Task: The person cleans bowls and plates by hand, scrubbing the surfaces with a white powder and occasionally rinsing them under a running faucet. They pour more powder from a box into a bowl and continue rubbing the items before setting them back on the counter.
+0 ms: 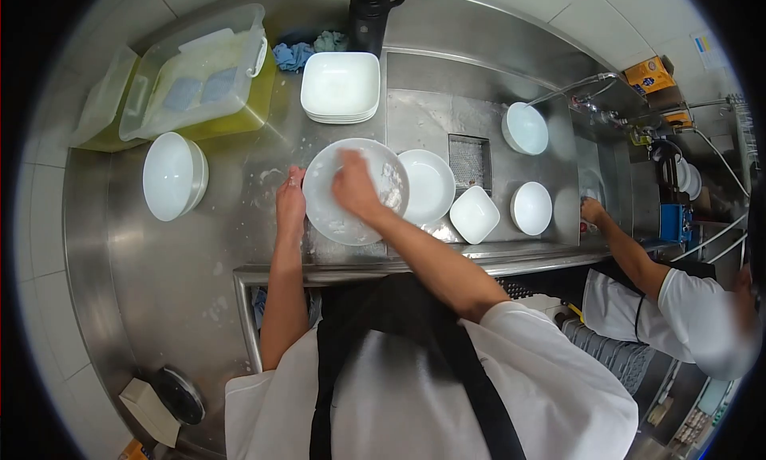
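Observation:
A large round white bowl (329,209) with patches of foam inside is tilted over the steel counter. My left hand (290,197) grips its left rim, fingers closed round the edge. Inside the bowl, my right hand (355,182) is curled against the surface and blurred by motion; whatever it may hold is hidden. Just right of the large bowl, and partly behind it, lies a round white plate (429,187). A small square white bowl (475,215) comes after that, then a round white bowl (531,208). Another round bowl (525,129) stands farther back.
Stacked square white dishes (341,85) sit behind the large bowl, near a black bottle (369,21) and blue cloths (294,56). At left are nested white bowls (169,177) and a plastic tub (257,101) of yellowish liquid. A co-worker's arm (630,248) reaches into the right-hand sink.

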`<state>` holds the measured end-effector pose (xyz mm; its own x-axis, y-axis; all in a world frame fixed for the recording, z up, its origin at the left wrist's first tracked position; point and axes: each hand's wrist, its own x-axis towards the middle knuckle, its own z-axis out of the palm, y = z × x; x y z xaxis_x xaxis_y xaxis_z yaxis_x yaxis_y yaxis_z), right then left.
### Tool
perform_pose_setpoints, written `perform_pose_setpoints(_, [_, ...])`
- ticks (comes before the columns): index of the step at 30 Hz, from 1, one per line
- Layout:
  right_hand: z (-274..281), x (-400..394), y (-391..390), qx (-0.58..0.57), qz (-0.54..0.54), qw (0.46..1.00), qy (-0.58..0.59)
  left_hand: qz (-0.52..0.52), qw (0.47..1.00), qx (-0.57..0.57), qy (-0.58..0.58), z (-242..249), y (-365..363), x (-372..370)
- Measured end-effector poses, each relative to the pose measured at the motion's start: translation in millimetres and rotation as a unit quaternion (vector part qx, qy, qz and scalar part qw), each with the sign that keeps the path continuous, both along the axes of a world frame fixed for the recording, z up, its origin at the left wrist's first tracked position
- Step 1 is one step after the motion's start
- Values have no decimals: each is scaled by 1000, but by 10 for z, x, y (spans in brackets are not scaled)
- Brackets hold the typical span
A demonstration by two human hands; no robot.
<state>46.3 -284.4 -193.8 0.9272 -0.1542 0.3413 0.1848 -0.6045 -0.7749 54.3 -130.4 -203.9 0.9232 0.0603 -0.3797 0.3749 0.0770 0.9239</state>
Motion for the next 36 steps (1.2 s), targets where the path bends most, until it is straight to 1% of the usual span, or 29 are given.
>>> perform_pose_setpoints(1, [9, -24, 97, -19, 106, 992, 59, 4, 1000, -28, 12, 16, -4, 24])
perform_pose_setpoints(2, [21, -91, 131, 0, 179, 977, 117, 10, 1000, -29, 6, 31, -4, 29])
perform_pose_setpoints(3, [173, -140, 95, -20, 228, 947, 225, 11, 999, -34, 7, 74, 12, -9])
perform_pose_setpoints(4, [299, -181, -10, -42, 275, 902, 330, 13, 999, -39, 9, 106, 62, -45])
perform_pose_setpoints(5, [324, -188, -114, -44, 284, 900, 327, -14, 999, -26, 43, 80, 144, -51])
perform_pose_setpoints(7, [341, -202, -323, -70, 129, 970, 193, 11, 998, -21, 65, 187, 172, -48])
perform_pose_setpoints(8, [332, -125, -387, -79, 99, 983, 134, 23, 996, -17, 89, 239, 160, -64])
perform_pose_setpoints(10, [176, 70, -320, -17, 59, 997, 56, 6, 997, -9, 75, 109, 127, -5])
perform_pose_setpoints(12, [40, 93, -86, 18, 163, 986, 21, -14, 998, 0, 58, -28, 133, 66])
perform_pose_setpoints(13, [66, 21, 50, 17, 236, 970, 49, -34, 998, -20, 51, -58, 164, 108])
perform_pose_setpoints(14, [99, -91, 96, 40, 299, 942, 146, -53, 997, -39, 44, -90, 193, 134])
perform_pose_setpoints(15, [169, -190, 31, -13, 362, 913, 189, -52, 997, -37, 45, -4, 190, 131])
perform_pose_setpoints(16, [247, -252, -113, -66, 423, 874, 230, -29, 997, -21, 66, 166, 171, 118])
perform_pose_setpoints(17, [344, -231, -280, -89, 420, 864, 261, -4, 996, -7, 88, 269, 170, 102])
perform_pose_setpoints(18, [452, -205, -435, -109, 414, 854, 295, -4, 996, -5, 93, 274, 206, 87])
perform_pose_setpoints(19, [576, -112, -544, -110, 368, 876, 292, 0, 996, -11, 89, 264, 231, 94])
perform_pose_setpoints(20, [690, -27, -573, -106, 285, 911, 280, 3, 996, -19, 81, 258, 229, 125])
perform_pose_setpoints(22, [647, 131, -474, -32, 220, 968, 119, -14, 996, -21, 86, 253, 157, 169])
perform_pose_setpoints(24, [100, 183, -147, 28, 183, 979, 82, -33, 995, -24, 86, 182, 117, 264])
perform_pose_setpoints(26, [-31, -16, 86, 21, 260, 964, 54, -88, 994, -54, 47, -129, 136, 374])
perform_pose_setpoints(27, [134, -176, 73, -23, 340, 928, 149, -42, 992, -89, 76, -225, 125, 407])
perform_pose_setpoints(28, [376, -337, 22, -64, 418, 873, 245, -42, 992, -90, 78, -179, 133, 367])
perform_pose_setpoints(29, [583, -376, -105, -64, 421, 871, 247, -43, 997, -6, 56, -63, 162, 322])
perform_pose_setpoints(30, [783, -380, -297, -116, 439, 844, 285, -42, 996, 77, 32, 47, 186, 294])
perform_pose_setpoints(31, [886, -381, -467, -167, 454, 814, 322, -39, 996, 75, 33, 118, 222, 241])
perform_pose_setpoints(32, [877, -324, -601, -138, 423, 870, 211, -23, 995, 93, 22, 178, 257, 170])
perform_pose_setpoints(33, [1106, -226, -665, -179, 353, 903, 170, -8, 994, 110, 7, 247, 276, 129])
perform_pose_setpoints(34, [1187, -70, -715, -230, 335, 905, 127, -9, 994, 108, 5, 330, 272, 98])
perform_pose_setpoints(36, [897, 136, -682, -253, 328, 909, 41, -138, 958, 233, 95, 466, 227, 55])
